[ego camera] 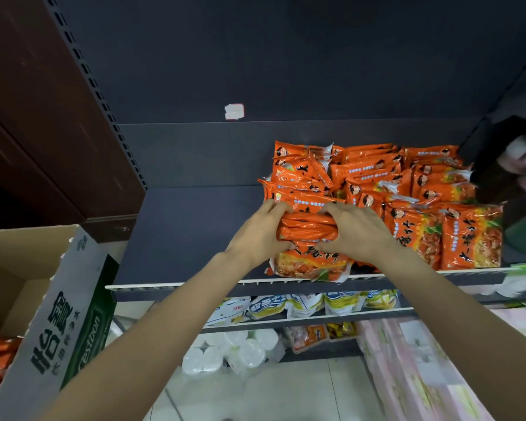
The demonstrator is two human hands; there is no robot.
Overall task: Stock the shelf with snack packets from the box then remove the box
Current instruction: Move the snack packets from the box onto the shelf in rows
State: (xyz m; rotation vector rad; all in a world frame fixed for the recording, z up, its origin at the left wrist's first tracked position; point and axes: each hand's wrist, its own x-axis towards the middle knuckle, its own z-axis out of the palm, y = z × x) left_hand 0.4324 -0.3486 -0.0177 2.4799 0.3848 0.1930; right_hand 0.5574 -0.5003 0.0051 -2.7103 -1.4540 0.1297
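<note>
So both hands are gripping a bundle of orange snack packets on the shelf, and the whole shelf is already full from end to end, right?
Not quite. The head view shows both the left hand and right hand gripping the bundle of orange snack packets, but the shelf is not full: its left part is bare, with packets only on the right.

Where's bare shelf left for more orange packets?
Free: the shelf left of the bundle both hands grip, left hand, right hand, up to the slotted upright. Crowded: the packet rows on the right.
</note>
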